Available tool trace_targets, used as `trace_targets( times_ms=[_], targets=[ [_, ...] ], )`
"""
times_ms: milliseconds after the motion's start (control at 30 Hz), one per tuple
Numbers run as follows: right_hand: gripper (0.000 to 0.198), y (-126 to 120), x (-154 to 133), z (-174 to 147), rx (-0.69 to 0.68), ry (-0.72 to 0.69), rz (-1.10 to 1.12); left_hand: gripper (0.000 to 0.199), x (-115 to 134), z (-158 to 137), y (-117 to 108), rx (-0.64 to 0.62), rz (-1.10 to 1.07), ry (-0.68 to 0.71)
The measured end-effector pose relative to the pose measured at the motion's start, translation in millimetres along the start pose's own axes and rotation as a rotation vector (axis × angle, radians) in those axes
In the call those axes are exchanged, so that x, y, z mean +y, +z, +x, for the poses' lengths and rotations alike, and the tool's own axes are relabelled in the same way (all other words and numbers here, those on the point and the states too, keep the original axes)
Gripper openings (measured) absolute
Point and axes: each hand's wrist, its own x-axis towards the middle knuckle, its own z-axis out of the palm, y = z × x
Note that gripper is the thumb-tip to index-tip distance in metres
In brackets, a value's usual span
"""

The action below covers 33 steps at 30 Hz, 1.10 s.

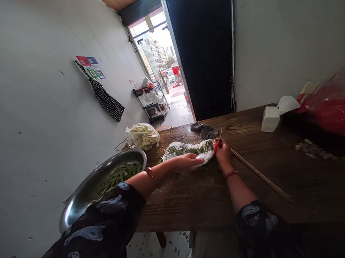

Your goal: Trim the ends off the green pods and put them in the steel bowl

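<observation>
A white plastic bag (185, 148) with green pods inside lies on the wooden table in front of me. My left hand (189, 161) has its fingers closed on the near side of the bag. At the bag's right end, my right hand (223, 151) grips red-handled scissors (217, 146), their blades pointing up and away. To the left, a large metal bowl (143, 155) holds many green pods (119, 176). Several thin wooden skewers (263, 176) lie on the table to the right of my right hand.
A clear bag of pale yellow-green vegetables (144, 136) sits behind the bowl. Beyond the pod bag lies a dark crumpled cloth (204, 129). At right are a white tissue pack (270, 119), a red plastic bundle (334, 107) and peanut-like pieces (313, 149). A cart (152, 100) stands by the doorway.
</observation>
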Motion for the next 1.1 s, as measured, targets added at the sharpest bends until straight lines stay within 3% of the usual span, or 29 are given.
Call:
trace_targets(
  times_ms=[100,167,233,367,467,567,633,700,833,900,967,1033,1100],
  targets=[
    [0.040,1.0,1.2,0.0,-0.016,-0.016,-0.011,0.037,6.1,-4.8,-20.2,0.043,0.459,0.247],
    [0.041,2.0,2.4,-0.3,-0.029,-0.017,-0.016,0.022,9.9,-2.6,-36.1,0.198,0.678,0.361],
    [0.043,2.9,3.4,-0.7,-0.040,-0.017,-0.019,0.021,13.8,5.9,-51.3,0.386,0.777,0.394],
    [0.046,3.2,2.2,-1.2,-0.043,-0.016,-0.023,0.036,21.1,39.4,-71.9,0.706,0.631,0.338],
    [0.050,1.7,-0.8,-0.4,-0.020,-0.012,-0.032,0.047,21.7,65.7,-75.3,0.674,0.442,0.251],
    [0.053,-0.1,-3.7,0.9,0.010,-0.008,-0.049,0.052,17.1,80.2,-71.4,0.574,0.422,0.277],
    [0.054,-0.7,-4.9,1.5,0.019,-0.007,-0.057,0.048,13.4,80.4,-66.6,0.605,0.469,0.292],
    [0.054,-0.7,-5.6,1.7,0.020,-0.003,-0.062,0.047,11.2,72.2,-59.5,0.713,0.514,0.331],
    [0.054,0.4,-5.7,1.4,0.027,0.007,-0.056,0.050,12.2,36.2,-32.7,0.884,0.549,0.567],
    [0.054,0.6,-6.0,0.9,0.025,0.008,-0.043,0.047,12.5,18.5,-14.3,0.818,0.604,0.654],
    [0.054,0.3,-6.8,0.0,0.018,0.007,-0.032,0.052,10.5,10.5,1.8,0.606,0.741,0.669],
    [0.054,-0.5,-8.2,-1.0,0.015,0.003,-0.025,0.064,6.1,15.8,10.3,0.429,0.823,0.565],
    [0.055,-1.5,-9.6,-1.5,0.017,-0.002,-0.021,0.072,0.8,33.2,8.9,0.339,0.816,0.404]
  ],
)
